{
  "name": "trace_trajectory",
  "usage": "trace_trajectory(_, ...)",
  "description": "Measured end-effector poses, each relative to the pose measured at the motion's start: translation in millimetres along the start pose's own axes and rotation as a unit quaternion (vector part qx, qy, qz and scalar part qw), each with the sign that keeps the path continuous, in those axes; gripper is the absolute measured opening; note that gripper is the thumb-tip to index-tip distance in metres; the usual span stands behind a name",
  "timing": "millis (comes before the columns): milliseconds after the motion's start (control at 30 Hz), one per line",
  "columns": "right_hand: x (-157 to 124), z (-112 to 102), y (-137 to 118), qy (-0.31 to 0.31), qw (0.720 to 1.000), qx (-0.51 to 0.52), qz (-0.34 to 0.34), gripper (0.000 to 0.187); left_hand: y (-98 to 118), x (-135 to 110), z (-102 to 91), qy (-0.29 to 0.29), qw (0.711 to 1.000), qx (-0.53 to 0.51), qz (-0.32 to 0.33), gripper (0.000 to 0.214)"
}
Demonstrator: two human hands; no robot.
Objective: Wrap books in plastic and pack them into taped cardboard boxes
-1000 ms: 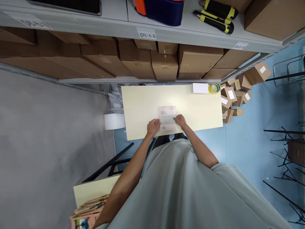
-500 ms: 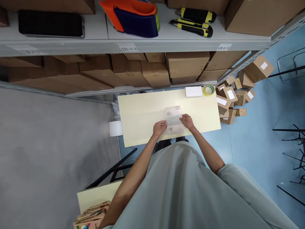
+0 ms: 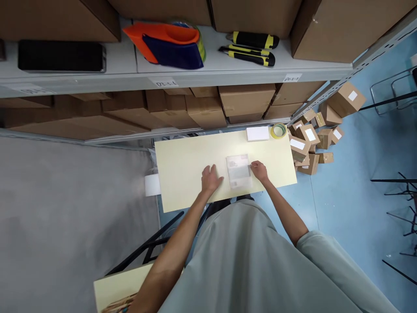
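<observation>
A flat, pale, see-through packet (image 3: 239, 171) with faint printing lies on the cream table (image 3: 182, 174), slightly blurred. To its left, my left hand (image 3: 211, 179) is spread over the tabletop, apart from the packet and holding nothing. My right hand (image 3: 259, 171) is at the packet's right edge with its fingers drawn together in a pinch. Whether they grip that edge or something small beside it is too small to tell.
At the table's back right are a white stack of labels or cards (image 3: 257, 134) and a tape roll (image 3: 279, 131). Taped cartons (image 3: 309, 134) pile up to the right. Above, a shelf (image 3: 117, 65) bears a phone (image 3: 61, 56), an orange-blue tape dispenser (image 3: 169, 45) and cutter knives (image 3: 250, 50).
My left hand has let go of the packet's left edge, moved left and spread its fingers. Against the table, the packet and right hand have shifted slightly right. The camera view has tilted.
</observation>
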State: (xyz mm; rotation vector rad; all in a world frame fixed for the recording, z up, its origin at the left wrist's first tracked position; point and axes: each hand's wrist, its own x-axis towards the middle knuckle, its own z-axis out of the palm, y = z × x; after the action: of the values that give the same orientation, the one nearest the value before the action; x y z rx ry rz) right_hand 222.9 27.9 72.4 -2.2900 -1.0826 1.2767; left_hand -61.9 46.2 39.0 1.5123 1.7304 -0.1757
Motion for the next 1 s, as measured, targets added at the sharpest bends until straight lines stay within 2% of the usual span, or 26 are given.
trace_trajectory(33, 1, -7, -7, 0.007, 1.000, 0.001, -0.012, 0.013, -5, 3, -6.3, -0.007, 0.999, 0.038, -0.007, 0.118)
trace_trajectory(100, 4, -21, -24, 0.028, 0.999, 0.006, -0.046, 0.016, -13, 10, -14.5, -0.059, 0.993, 0.105, -0.014, 0.152)
trace_trajectory(167, 8, -34, -46, 0.060, 0.994, 0.015, -0.093, 0.018, -18, 16, -15.4, -0.126, 0.982, 0.143, -0.009, 0.171)
trace_trajectory(233, 13, -48, -74, 0.095, 0.984, 0.026, -0.150, 0.020, -20, 21, -9.6, -0.143, 0.974, 0.175, -0.021, 0.184)
trace_trajectory(367, 21, -83, -137, 0.176, 0.944, -0.003, -0.278, 0.026, -22, 32, 9.6, -0.119, 0.966, 0.226, -0.047, 0.190)
trace_trajectory(500, 34, -129, -205, 0.268, 0.881, -0.084, -0.381, 0.028, -26, 41, 20.9, -0.106, 0.962, 0.242, -0.068, 0.190)
trace_trajectory(600, 55, -159, -253, 0.298, 0.838, -0.134, -0.437, 0.031, -31, 43, 23.2, -0.102, 0.965, 0.232, -0.066, 0.189)
trace_trajectory(667, 74, -173, -279, 0.300, 0.819, -0.162, -0.461, 0.033, -33, 44, 23.3, -0.108, 0.968, 0.220, -0.061, 0.190)
trace_trajectory(800, 105, -187, -311, 0.284, 0.808, -0.227, -0.465, 0.038, -32, 43, 20.5, -0.111, 0.968, 0.215, -0.060, 0.192)
trace_trajectory(1000, 113, -194, -323, 0.239, 0.806, -0.271, -0.468, 0.047, -23, 39, 11.8, -0.120, 0.962, 0.234, -0.070, 0.186)
